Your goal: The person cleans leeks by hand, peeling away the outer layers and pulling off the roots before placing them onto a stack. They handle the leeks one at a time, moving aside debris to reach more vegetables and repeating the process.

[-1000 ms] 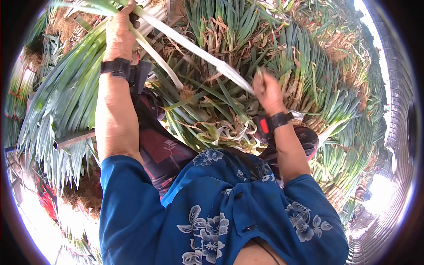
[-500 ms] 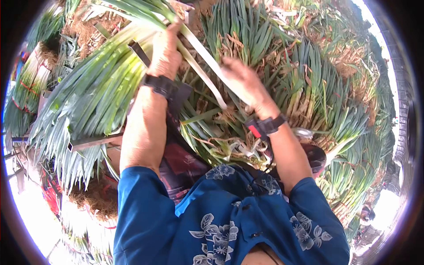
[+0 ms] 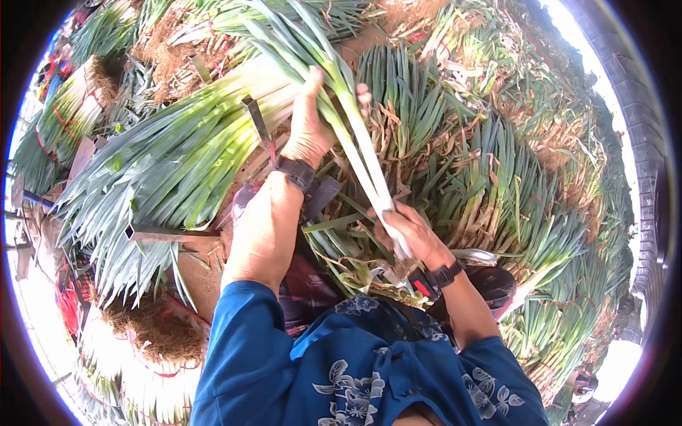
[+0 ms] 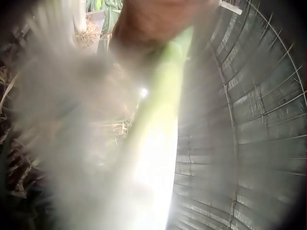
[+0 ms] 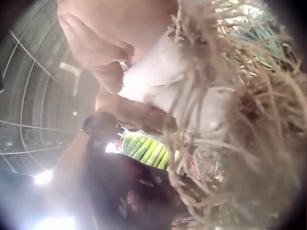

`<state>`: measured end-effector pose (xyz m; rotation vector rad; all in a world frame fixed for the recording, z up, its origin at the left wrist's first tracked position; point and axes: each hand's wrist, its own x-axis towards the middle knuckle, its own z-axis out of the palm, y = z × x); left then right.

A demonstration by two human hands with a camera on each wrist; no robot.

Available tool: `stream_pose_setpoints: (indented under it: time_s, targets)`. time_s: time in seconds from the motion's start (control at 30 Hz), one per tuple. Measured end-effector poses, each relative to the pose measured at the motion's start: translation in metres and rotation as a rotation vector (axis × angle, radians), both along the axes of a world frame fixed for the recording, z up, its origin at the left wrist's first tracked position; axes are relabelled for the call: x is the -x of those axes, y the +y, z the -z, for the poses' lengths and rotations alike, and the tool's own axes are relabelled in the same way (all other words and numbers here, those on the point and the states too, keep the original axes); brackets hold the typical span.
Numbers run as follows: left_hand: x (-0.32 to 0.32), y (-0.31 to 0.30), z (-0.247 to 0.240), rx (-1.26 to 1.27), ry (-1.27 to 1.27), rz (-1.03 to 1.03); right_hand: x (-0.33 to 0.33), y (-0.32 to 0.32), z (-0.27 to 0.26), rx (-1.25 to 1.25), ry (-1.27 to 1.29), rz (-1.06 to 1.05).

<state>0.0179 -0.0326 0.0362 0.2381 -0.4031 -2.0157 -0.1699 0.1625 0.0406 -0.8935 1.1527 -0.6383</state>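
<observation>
Long onions: two white stems lie side by side, slanting across the front of the person, green leaves up at the far end and stringy roots at the near end.
Left hand: this hand grips the stems up where white turns green, thumb on one side and fingertips on the other.
Right hand: this hand has its fingers curled round the white ends, just by the roots. The two hands are apart.
Good way to hold: a snug but soft grip seems best, as a hard squeeze could bruise the stems (they look smooth and maybe slippery). Roots held level with each other should help the stems line up.
Leafy heap: a big fan of onions lies beside the left arm, by a metal post.
Other side: more green bunches lie past the right hand.
</observation>
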Motion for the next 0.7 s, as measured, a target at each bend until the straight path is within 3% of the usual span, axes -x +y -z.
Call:
stream_pose_setpoints:
  time_s: [0.17,0.4,0.53,0.63,0.67,0.7]
  targets:
    - [0.004,0.016,-0.006,0.131,-0.008,-0.044,0.029,0.029,-0.003,0.045,0.073,-0.024]
    - [-0.018,0.033,-0.036,0.21,0.32,0.042,0.046,0.035,-0.021,0.054,0.139,-0.15]
    - [-0.055,0.038,-0.059,0.474,0.306,-0.126,0.034,0.017,-0.035,0.016,0.048,-0.23]
    - [-0.104,0.064,-0.087,0.527,0.289,-0.253,0.018,-0.016,-0.042,0.034,0.05,-0.418]
    - [-0.128,0.058,-0.063,0.301,0.25,-0.551,0.01,-0.029,-0.045,0.037,0.049,-0.481]
    - [-0.153,0.065,-0.064,0.374,0.026,-0.785,-0.002,-0.043,-0.051,0.062,0.069,-0.55]
